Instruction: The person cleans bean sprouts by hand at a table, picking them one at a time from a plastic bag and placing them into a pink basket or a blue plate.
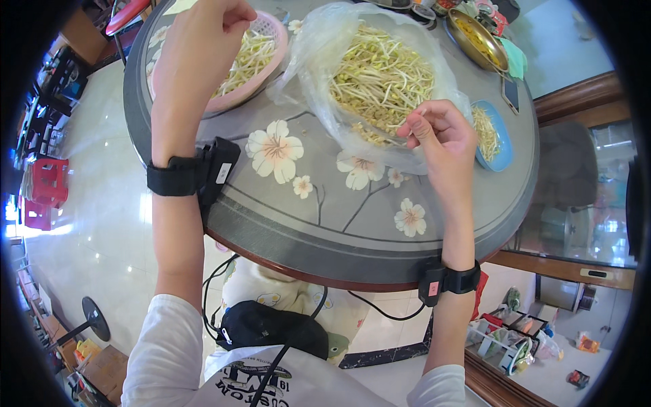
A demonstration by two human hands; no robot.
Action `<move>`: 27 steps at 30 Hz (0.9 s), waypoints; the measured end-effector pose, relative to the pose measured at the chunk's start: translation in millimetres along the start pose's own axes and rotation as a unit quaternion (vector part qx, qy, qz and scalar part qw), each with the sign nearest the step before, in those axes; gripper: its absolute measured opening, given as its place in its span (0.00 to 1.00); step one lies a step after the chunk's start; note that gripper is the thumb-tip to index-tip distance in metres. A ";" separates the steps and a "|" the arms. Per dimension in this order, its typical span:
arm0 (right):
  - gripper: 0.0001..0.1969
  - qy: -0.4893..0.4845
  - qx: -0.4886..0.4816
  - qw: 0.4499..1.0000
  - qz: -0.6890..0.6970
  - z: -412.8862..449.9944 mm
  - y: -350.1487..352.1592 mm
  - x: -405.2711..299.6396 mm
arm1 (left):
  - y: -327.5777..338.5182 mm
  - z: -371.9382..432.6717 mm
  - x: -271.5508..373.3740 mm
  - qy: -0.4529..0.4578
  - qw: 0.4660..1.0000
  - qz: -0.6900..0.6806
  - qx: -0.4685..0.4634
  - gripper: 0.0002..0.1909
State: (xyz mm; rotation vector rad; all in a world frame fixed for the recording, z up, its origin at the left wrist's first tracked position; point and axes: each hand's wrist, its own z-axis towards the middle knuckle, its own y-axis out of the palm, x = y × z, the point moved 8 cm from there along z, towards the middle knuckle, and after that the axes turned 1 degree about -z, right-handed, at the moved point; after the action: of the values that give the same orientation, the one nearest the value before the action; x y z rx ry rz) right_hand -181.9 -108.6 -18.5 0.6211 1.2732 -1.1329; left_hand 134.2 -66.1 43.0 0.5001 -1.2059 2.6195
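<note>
My right hand (pixel 443 133) pinches a pale bean sprout (pixel 422 114) between thumb and fingers, at the near right edge of a clear plastic bag (pixel 318 76). Inside the open bag lies a heap of bean sprouts (pixel 386 71), yellow-headed, with loose bean bits toward its near side. My left hand (pixel 216 38) is raised over a pink plastic basket (pixel 281 43), fingers bent inward; whether they hold anything is hidden. White sprouts (pixel 254 53) partly fill this basket. To the right of my right hand, a blue dish (pixel 502 137) holds thin sprout pieces (pixel 485 133).
Flower prints cover the grey round table (pixel 305 219). A metal pan (pixel 475 40) with yellow food, a green cloth (pixel 514 57) and a phone (pixel 510 95) lie at the far right. Black cables (pixel 386 313) hang below the table's near edge. A red stool (pixel 126 18) stands beyond, at left.
</note>
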 end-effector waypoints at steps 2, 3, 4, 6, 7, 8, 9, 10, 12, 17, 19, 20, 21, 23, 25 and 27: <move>0.06 -0.038 0.016 0.999 0.016 2.7 -9.1 -3.5 | 3.3 -1.2 11.7 -0.046 0.998 -0.027 -0.016 0.10; 0.06 -0.068 0.029 0.997 0.033 0.1 -15.3 -5.0 | 6.7 -0.2 18.2 -0.036 0.998 -0.037 -0.021 0.10; 0.06 -0.065 0.045 0.996 0.028 1.3 -19.0 -3.2 | 7.1 0.9 14.6 -0.047 0.998 -0.033 -0.026 0.10; 0.06 -0.069 0.022 0.996 0.044 7.2 -11.7 -0.1 | 2.8 0.5 12.5 -0.068 0.996 -0.033 -0.038 0.10; 0.06 -0.072 0.032 0.996 0.037 7.5 -12.5 -1.4 | 2.8 2.5 16.9 -0.058 0.997 -0.042 -0.038 0.10; 0.06 -0.067 0.025 0.997 0.043 8.5 -10.1 1.0 | 7.9 3.3 18.4 -0.063 0.995 -0.060 -0.051 0.10; 0.07 -0.066 0.012 0.997 0.049 12.1 -9.2 0.1 | 7.6 4.4 22.5 -0.070 0.993 -0.074 -0.060 0.10; 0.07 -0.067 0.015 0.997 0.044 11.4 -13.8 0.5 | 10.3 2.9 41.5 -0.068 0.990 -0.106 -0.068 0.08; 0.09 -0.069 0.036 0.996 0.035 7.7 -20.4 -1.2 | 15.7 0.8 66.3 -0.022 0.989 -0.129 -0.070 0.07; 0.10 -0.067 0.057 0.991 0.103 5.6 -19.5 -1.7 | 33.9 -12.1 111.3 0.092 0.955 -0.205 -0.196 0.07; 0.11 -0.069 0.066 0.981 0.170 9.1 -22.6 -0.4 | 40.9 -16.7 121.2 0.134 0.950 -0.199 -0.200 0.08; 0.12 -0.037 0.067 0.978 0.192 9.0 -21.6 4.4 | 43.1 -20.8 130.1 0.178 0.942 -0.197 -0.204 0.09; 0.12 -0.006 0.068 0.974 0.218 9.0 -18.1 10.2 | 43.4 -21.2 131.6 0.178 0.943 -0.190 -0.208 0.09; 0.12 0.017 0.039 0.971 0.234 8.4 -9.9 15.2 | 40.2 -24.8 139.7 0.196 0.941 -0.187 -0.204 0.11; 0.11 0.029 0.022 0.968 0.247 7.8 -9.4 16.5 | 41.8 -28.7 150.3 0.203 0.941 -0.182 -0.202 0.12; 0.09 0.040 -0.019 0.972 0.232 6.2 -3.9 14.5 | 42.1 -26.4 154.5 0.205 0.942 -0.172 -0.203 0.14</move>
State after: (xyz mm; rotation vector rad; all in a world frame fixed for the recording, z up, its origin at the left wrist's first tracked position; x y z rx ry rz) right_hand -184.2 -120.0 -29.9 0.8889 1.1354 -0.7004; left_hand -27.4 -64.9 58.1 0.0682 -1.3196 1.9771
